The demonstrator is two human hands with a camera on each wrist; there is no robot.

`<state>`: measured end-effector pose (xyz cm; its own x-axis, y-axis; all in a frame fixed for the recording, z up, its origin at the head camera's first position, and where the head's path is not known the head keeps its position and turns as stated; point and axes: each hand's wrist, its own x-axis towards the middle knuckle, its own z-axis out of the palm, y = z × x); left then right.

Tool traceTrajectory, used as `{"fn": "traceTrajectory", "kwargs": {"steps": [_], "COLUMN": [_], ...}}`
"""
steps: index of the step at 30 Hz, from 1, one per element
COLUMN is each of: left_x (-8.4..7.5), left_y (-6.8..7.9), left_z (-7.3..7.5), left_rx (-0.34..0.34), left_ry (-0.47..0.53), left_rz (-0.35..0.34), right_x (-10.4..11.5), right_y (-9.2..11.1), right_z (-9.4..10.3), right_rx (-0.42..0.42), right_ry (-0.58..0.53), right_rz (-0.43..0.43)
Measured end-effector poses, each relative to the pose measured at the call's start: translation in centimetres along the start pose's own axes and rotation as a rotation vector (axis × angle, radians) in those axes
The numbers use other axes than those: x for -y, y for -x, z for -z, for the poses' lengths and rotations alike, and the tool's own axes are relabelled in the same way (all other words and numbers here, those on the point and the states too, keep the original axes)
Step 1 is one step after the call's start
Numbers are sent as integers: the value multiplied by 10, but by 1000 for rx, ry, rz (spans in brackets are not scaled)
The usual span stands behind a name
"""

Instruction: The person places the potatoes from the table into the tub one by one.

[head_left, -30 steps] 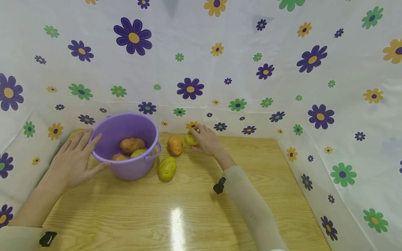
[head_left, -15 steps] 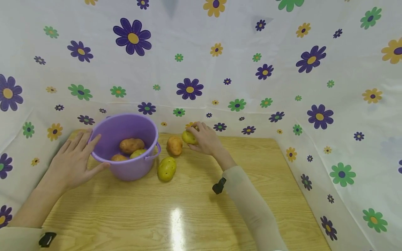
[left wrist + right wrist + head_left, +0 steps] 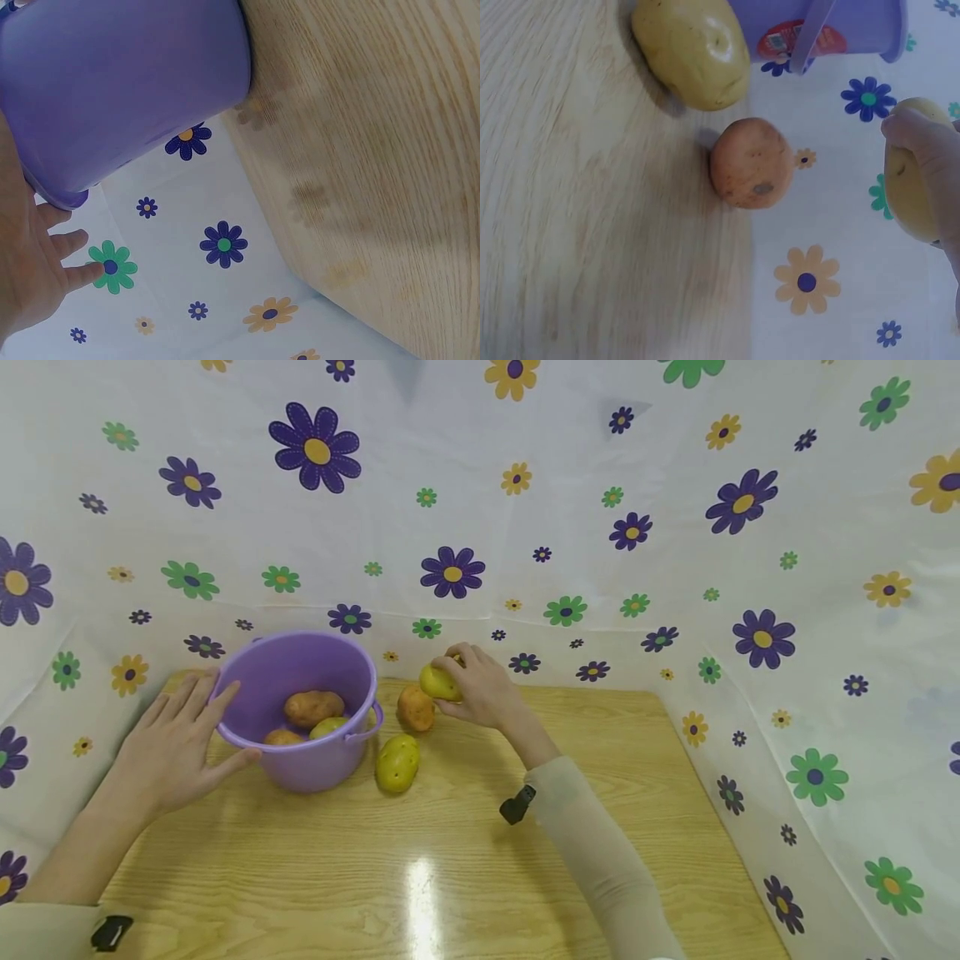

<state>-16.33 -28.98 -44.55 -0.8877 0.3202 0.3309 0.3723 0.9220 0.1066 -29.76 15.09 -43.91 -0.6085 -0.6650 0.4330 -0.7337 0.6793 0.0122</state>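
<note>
My right hand (image 3: pixel 482 687) pinches a yellow potato (image 3: pixel 441 681) between thumb and fingers; in the right wrist view that potato (image 3: pixel 910 180) is clear of the table. Just left of it a brownish-orange potato (image 3: pixel 416 708) lies on the wood, and nearer me is another yellow potato (image 3: pixel 397 763). A purple bucket (image 3: pixel 318 770) stands at the left, with a brown potato (image 3: pixel 313 708), a yellow one and an orange-brown one inside. My left hand (image 3: pixel 168 752) rests on the bucket's left rim, fingers spread; its fingers (image 3: pixel 67 244) also show in the left wrist view.
The wooden table (image 3: pixel 315 868) meets a white flowered cloth (image 3: pixel 480 510) hung behind it and along both sides. A side handle (image 3: pixel 367 731) juts from the bucket's right side, towards the loose potatoes.
My right hand has lifted the yellow potato slightly and carried it left, to just above and beside the brownish-orange one. The left hand and bucket have kept their places.
</note>
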Motion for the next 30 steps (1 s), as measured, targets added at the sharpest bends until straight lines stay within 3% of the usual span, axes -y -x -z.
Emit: {"fn": "traceTrajectory", "kwargs": {"steps": [10, 30], "left_x": [1, 1], "left_y": [-2, -1], "left_z": [-2, -2], "left_rx": [-7, 16], "left_ry": [-8, -3], "left_rz": [-10, 7], "right_x": [14, 40], "right_y": [-13, -38], "right_z": [13, 23], "right_rx": [-93, -152], "right_ry": [-18, -59], "right_rz": [62, 127]}}
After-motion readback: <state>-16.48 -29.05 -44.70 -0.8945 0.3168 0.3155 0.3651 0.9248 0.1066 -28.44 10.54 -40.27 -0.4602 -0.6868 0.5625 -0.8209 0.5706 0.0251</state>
